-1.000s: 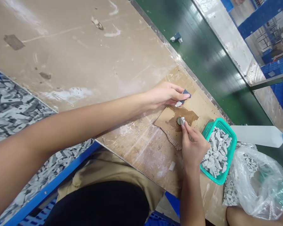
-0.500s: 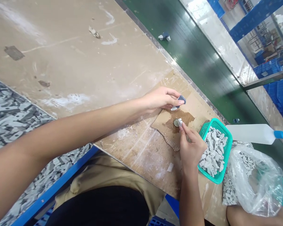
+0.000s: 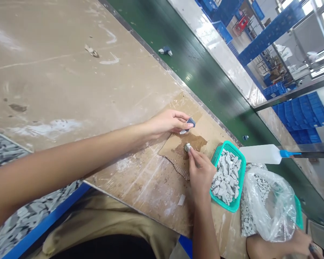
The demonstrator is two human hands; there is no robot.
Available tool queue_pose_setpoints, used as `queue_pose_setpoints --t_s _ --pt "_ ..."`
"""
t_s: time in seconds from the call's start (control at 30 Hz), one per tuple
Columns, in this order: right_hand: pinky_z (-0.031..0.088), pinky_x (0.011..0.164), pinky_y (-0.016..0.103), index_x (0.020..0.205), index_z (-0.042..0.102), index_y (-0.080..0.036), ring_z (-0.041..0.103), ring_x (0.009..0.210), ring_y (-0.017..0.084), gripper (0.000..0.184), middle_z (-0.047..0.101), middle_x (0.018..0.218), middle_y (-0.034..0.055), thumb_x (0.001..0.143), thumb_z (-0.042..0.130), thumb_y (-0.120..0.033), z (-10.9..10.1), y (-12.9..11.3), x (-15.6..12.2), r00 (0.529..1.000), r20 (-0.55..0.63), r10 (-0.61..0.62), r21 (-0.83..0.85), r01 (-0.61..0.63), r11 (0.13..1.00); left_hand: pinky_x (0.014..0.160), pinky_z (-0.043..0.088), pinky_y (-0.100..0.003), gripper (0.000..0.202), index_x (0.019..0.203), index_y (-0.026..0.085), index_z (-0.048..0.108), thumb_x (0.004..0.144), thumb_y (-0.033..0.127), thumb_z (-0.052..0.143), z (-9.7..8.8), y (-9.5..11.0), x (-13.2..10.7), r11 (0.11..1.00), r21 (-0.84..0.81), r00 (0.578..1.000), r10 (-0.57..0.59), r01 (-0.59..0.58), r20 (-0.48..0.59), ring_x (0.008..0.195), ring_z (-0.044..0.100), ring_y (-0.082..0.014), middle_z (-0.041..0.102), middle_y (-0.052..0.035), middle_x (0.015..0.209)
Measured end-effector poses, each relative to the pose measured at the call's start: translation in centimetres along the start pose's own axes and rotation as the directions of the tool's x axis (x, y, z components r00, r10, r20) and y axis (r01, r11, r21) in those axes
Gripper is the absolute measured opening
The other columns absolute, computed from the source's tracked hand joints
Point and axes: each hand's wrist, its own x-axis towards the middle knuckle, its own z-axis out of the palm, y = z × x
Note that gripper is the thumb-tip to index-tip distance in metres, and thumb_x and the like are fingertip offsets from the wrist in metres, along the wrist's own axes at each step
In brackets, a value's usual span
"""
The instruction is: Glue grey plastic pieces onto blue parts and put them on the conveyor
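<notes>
left hand [image 3: 166, 122]: pinching one blue piece [image 3: 191, 123] | right hand [image 3: 199, 171]: pinching one metal disc [image 3: 187, 147]

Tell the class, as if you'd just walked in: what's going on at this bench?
A person's left hand pinches a small dark blue piece above a stained cardboard sheet, while their right hand has its fingertips on a small round metal disc lying on that sheet. Nearby, a teal plastic basket holds grey-white pieces, beside a clear plastic bag and a white squeeze bottle. Another person's hand shows past the bag.
</notes>
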Motion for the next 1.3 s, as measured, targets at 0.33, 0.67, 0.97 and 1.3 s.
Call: queue_pose_setpoints --t_s 0.33,0.67,0.97,1.3 --pt "0.053 0.086 0.033 0.106 0.075 -0.024 0.069 0.088 0.019 0.024 0.075 0.098 0.0065 0.093 0.056 -0.029 -0.6 -0.7 -0.1 0.992 -0.068 0.102 0.123 -0.093 0.988 0.070 0.050 -0.029 0.031 0.080 0.010 0.068 0.059 0.019 0.088 -0.3 -0.4 0.3 0.997 -0.073 1.000 -0.004 0.003 -0.013 0.074 0.064 -0.0173 0.067 -0.0087 0.080" --pt "0.055 0.079 0.030 0.101 0.077 -0.021 0.070 0.083 0.017 0.021 0.076 0.092 0.0058 0.091 0.058 -0.025 -0.2 -0.5 0.0 0.985 -0.161 0.061 0.163 -0.035 0.986 0.066 0.048 -0.026 0.027 0.083 0.009 0.065 0.063 0.014 0.083 0.3 -0.9 -0.1 0.998 -0.029 0.995 -0.051 0.049 -0.090 0.065 0.059 -0.0119 0.063 -0.0048 0.076" --pt "0.055 0.077 0.031 0.110 0.074 -0.023 0.068 0.087 0.016 0.023 0.074 0.098 0.0056 0.090 0.063 -0.025 -2.1 -0.5 -0.6 0.936 -0.337 0.105 0.331 0.014 0.943 0.067 0.049 -0.023 0.028 0.083 0.011 0.071 0.057 0.016 0.082 1.3 -2.5 -0.4 0.992 0.112 0.986 -0.073 0.056 0.152 0.068 0.062 -0.0132 0.069 -0.0057 0.078" --pt "0.055 0.078 0.029 0.111 0.073 -0.027 0.067 0.089 0.015 0.026 0.072 0.096 0.0037 0.091 0.060 -0.018 -2.9 -0.5 -0.9 0.963 -0.268 -0.020 0.317 0.108 0.942 0.070 0.051 -0.021 0.029 0.085 0.012 0.073 0.059 0.021 0.081 2.1 -3.5 -1.3 0.970 0.235 0.937 -0.031 -0.056 0.349 0.073 0.066 -0.0150 0.072 -0.0068 0.081"
